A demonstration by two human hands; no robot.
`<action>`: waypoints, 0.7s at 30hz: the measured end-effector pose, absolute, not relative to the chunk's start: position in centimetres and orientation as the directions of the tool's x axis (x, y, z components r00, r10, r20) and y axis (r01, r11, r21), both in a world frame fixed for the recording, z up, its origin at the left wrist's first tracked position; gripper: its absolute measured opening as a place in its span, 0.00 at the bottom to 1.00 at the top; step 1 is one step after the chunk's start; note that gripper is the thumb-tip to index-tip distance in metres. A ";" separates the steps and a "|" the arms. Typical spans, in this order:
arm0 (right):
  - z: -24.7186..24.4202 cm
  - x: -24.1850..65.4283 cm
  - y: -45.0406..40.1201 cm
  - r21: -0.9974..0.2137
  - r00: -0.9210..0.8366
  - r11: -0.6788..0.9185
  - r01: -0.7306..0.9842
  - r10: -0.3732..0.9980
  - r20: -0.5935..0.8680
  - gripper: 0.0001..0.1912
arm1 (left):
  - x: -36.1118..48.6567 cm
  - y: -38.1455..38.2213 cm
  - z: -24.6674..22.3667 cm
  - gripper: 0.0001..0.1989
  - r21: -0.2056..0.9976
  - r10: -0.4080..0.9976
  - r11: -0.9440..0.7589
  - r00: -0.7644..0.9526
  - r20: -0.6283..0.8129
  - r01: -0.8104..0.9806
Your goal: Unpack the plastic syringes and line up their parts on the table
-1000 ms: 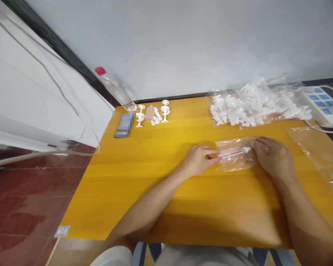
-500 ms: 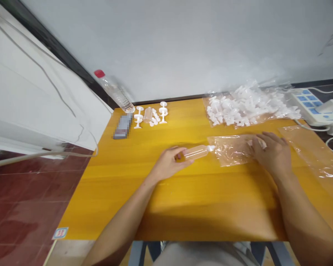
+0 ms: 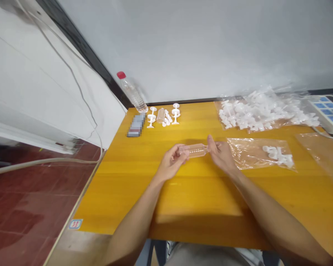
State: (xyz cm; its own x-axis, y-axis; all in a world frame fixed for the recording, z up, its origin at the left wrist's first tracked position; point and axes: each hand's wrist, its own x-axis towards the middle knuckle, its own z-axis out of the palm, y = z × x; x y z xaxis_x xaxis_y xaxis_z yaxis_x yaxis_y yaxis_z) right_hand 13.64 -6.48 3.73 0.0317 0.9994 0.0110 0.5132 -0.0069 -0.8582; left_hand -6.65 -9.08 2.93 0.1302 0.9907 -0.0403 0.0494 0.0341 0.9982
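A clear plastic tube with a tapered shoulder lies sideways just above the table, held between my two hands. My left hand is closed around its wide left end, thumb in front. At the narrow right end, my right hand is closed with the thumb pointing up, and its fingers hide the tip. Right of that hand, a clear plastic bag lies flat with several small white plastic pieces at its far end.
A large bag of white plastic parts lies by the wall, beside a power strip. Back left are a red-capped water bottle, a blurred phone-like object, white flanged pieces and another clear tube. Another clear bag lies far right.
My right hand has left the small bag and moved left onto the tube's narrow end. The white pieces in that bag are now uncovered. The view has shifted slightly.
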 end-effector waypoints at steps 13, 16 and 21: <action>2.9 13.8 -6.9 -0.853 -0.012 -0.050 0.519 0.998 -0.065 0.35 | -7.5 -8.7 1.6 0.20 0.988 0.971 0.120 0.221 -0.096 -0.099; 2.5 13.5 -7.3 -0.795 -0.056 0.215 0.568 0.973 0.223 0.34 | -7.3 -8.4 1.0 0.27 0.931 0.926 0.338 0.226 -0.302 -0.141; 3.0 13.8 -7.5 -0.905 -0.095 0.068 0.420 0.995 0.030 0.31 | -8.0 -8.4 1.3 0.23 0.953 0.952 0.241 0.234 -0.195 -0.185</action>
